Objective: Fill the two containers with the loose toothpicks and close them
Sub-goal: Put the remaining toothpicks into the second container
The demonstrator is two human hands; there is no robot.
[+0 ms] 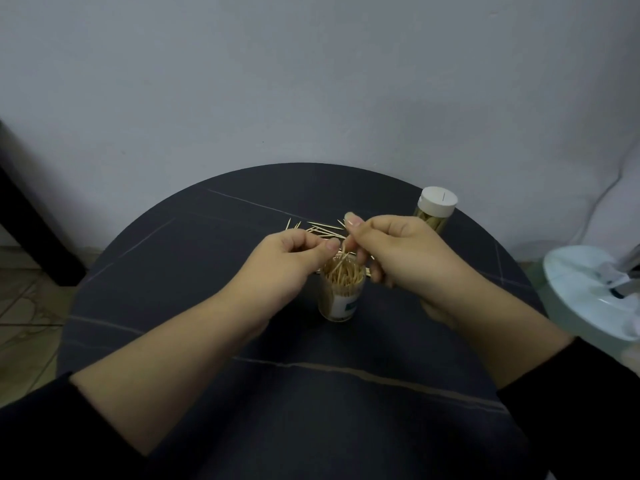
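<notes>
The open clear jar (341,299) is packed with upright toothpicks (343,277); the other jar (431,221) wears a white lid (438,201). The right hand (394,249) pinches one toothpick (340,263); whether the left hand (285,259) holds anything is unclear.

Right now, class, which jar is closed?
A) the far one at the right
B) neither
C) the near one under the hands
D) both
A: the far jar wears a white lid, while the near jar stands open with toothpicks sticking out.
</notes>
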